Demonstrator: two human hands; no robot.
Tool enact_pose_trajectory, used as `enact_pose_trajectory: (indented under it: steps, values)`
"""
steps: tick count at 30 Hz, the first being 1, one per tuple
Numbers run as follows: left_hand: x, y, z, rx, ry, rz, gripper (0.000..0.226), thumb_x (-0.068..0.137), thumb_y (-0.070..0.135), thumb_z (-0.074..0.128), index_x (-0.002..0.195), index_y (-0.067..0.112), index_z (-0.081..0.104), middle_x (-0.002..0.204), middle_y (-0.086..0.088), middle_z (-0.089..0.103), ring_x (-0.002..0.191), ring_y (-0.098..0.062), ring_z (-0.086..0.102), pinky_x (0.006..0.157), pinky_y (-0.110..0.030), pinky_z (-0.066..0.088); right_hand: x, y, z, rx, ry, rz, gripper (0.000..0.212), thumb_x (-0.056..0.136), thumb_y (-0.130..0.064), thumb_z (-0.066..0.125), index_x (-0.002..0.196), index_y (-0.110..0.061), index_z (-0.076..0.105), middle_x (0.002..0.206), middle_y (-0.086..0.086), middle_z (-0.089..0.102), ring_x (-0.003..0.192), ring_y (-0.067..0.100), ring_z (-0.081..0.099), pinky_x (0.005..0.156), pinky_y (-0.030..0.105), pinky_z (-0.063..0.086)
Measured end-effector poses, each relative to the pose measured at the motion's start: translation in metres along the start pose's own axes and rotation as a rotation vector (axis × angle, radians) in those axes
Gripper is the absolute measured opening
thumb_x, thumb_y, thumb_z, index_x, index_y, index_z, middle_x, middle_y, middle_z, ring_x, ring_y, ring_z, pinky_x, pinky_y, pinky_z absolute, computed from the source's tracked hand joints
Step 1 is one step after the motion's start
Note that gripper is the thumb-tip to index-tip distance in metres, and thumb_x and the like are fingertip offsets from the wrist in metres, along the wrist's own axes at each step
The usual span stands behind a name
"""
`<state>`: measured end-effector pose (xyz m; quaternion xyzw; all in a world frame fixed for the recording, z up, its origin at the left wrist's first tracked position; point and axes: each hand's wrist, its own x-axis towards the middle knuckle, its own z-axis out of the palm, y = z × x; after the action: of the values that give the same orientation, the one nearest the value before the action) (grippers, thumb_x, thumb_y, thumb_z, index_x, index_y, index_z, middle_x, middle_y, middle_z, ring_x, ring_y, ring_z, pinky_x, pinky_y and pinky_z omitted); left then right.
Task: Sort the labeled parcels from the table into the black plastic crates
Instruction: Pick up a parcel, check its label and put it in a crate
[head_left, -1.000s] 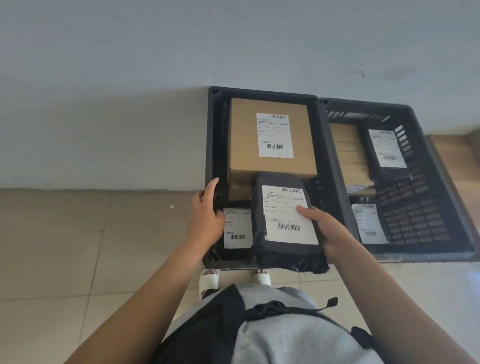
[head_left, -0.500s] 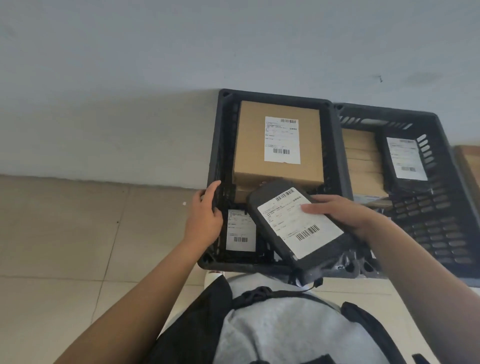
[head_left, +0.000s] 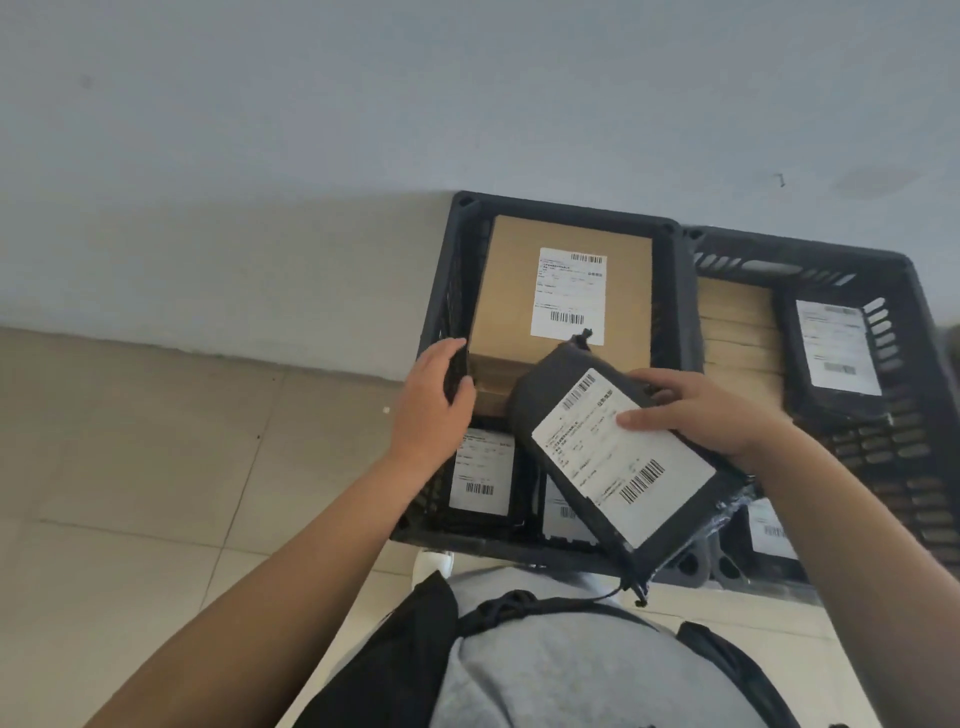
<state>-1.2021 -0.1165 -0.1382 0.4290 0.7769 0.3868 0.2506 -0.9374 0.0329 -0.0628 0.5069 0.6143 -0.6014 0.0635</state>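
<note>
A black bagged parcel with a white barcode label is held tilted above the near right part of the left black crate, overlapping the divide between the two crates. It is gripped by the right hand, whose thumb is laid across the label while the other fingers are curled round the parcel's far edge. The left side wall of the same crate is grasped by the left hand, with the fingers wrapped over the rim.

Inside the left crate a brown cardboard box with a label is seen at the far end, and two further black labelled parcels are lain flat at the near end, one partly hidden under the held parcel. The right black crate is set just beside the left one; cardboard boxes and a leaning black parcel are contained in it. Both crates are placed on a tiled floor against a pale wall.
</note>
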Motion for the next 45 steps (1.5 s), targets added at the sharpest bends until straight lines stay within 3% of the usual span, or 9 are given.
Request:
enact_pose_trajectory:
  steps: [3, 6, 9, 17, 23, 32, 38, 42, 45]
  values:
    - [0.040, 0.024, 0.013, -0.276, -0.147, -0.382, 0.069, 0.106, 0.043, 0.052, 0.164, 0.024, 0.021, 0.169, 0.000, 0.028, 0.153, -0.022, 0.029, 0.122, -0.046, 0.027, -0.018, 0.014, -0.006, 0.237, 0.135, -0.058, 0.054, 0.085, -0.021, 0.081, 0.133, -0.034, 0.060, 0.100, 0.005, 0.081, 0.087, 0.032, 0.080, 0.061, 0.039, 0.064]
    - [0.069, 0.023, 0.026, -0.452, -0.245, -0.524, 0.058, 0.109, 0.043, 0.042, 0.162, 0.022, 0.031, 0.160, -0.002, 0.043, 0.149, -0.027, 0.038, 0.119, -0.046, 0.031, -0.037, 0.031, -0.009, 0.457, 0.241, -0.121, 0.061, 0.080, -0.023, 0.081, 0.136, -0.034, 0.059, 0.112, 0.007, 0.080, 0.097, 0.036, 0.078, 0.078, 0.052, 0.064]
    - [0.072, 0.021, 0.044, -0.516, -0.328, -0.511, 0.050, 0.109, 0.042, 0.041, 0.156, 0.024, 0.043, 0.149, 0.002, 0.057, 0.140, -0.024, 0.050, 0.120, -0.047, 0.035, -0.053, 0.050, -0.007, 0.633, 0.333, -0.154, 0.060, 0.074, -0.024, 0.081, 0.131, -0.032, 0.064, 0.117, 0.008, 0.078, 0.100, 0.035, 0.078, 0.076, 0.050, 0.065]
    - [0.068, 0.008, 0.063, -0.537, -0.260, -0.454, 0.056, 0.111, 0.021, 0.039, 0.163, 0.035, 0.024, 0.155, 0.008, 0.047, 0.131, -0.011, 0.042, 0.108, -0.036, 0.033, -0.071, 0.083, 0.012, 0.842, 0.392, -0.118, 0.055, 0.078, -0.022, 0.079, 0.131, -0.025, 0.065, 0.119, 0.014, 0.077, 0.101, 0.040, 0.077, 0.069, 0.051, 0.064]
    - [0.073, 0.000, 0.054, -0.425, -0.288, -0.412, 0.055, 0.112, 0.020, 0.034, 0.164, 0.033, 0.024, 0.167, 0.004, 0.033, 0.154, -0.022, 0.030, 0.125, -0.048, 0.029, -0.062, 0.072, 0.021, 0.855, 0.356, -0.168, 0.056, 0.081, -0.019, 0.075, 0.136, -0.023, 0.062, 0.125, 0.012, 0.075, 0.109, 0.038, 0.075, 0.075, 0.051, 0.064]
    - [0.076, -0.004, 0.051, -0.614, -0.392, -0.494, 0.077, 0.100, 0.033, 0.067, 0.161, 0.040, 0.021, 0.158, 0.002, 0.047, 0.147, -0.027, 0.041, 0.123, -0.056, 0.027, -0.047, 0.043, 0.030, 0.881, 0.358, -0.174, 0.054, 0.081, -0.018, 0.073, 0.134, -0.018, 0.063, 0.124, 0.012, 0.076, 0.109, 0.036, 0.075, 0.077, 0.048, 0.065]
    - [0.078, -0.008, 0.057, -0.722, -0.355, -0.495, 0.082, 0.093, 0.024, 0.076, 0.156, 0.046, 0.029, 0.146, 0.002, 0.058, 0.132, -0.025, 0.056, 0.114, -0.052, 0.042, -0.061, 0.060, 0.027, 0.957, 0.435, -0.133, 0.047, 0.082, -0.018, 0.072, 0.129, -0.020, 0.066, 0.122, 0.010, 0.077, 0.107, 0.035, 0.076, 0.071, 0.047, 0.065]
    - [0.075, -0.009, 0.057, -0.840, -0.306, -0.495, 0.069, 0.098, 0.023, 0.070, 0.153, 0.044, 0.035, 0.133, 0.001, 0.065, 0.118, -0.021, 0.066, 0.089, -0.040, 0.058, -0.066, 0.072, 0.031, 1.024, 0.450, -0.082, 0.038, 0.087, -0.019, 0.069, 0.125, -0.020, 0.065, 0.120, 0.010, 0.077, 0.105, 0.036, 0.076, 0.070, 0.050, 0.065]
    - [0.073, -0.009, 0.056, -0.835, -0.321, -0.488, 0.069, 0.098, 0.020, 0.069, 0.152, 0.045, 0.036, 0.134, 0.000, 0.064, 0.122, -0.025, 0.062, 0.102, -0.054, 0.052, -0.068, 0.077, 0.037, 1.018, 0.476, -0.070, 0.036, 0.087, -0.020, 0.069, 0.122, -0.019, 0.066, 0.120, 0.011, 0.077, 0.106, 0.035, 0.076, 0.075, 0.051, 0.066]
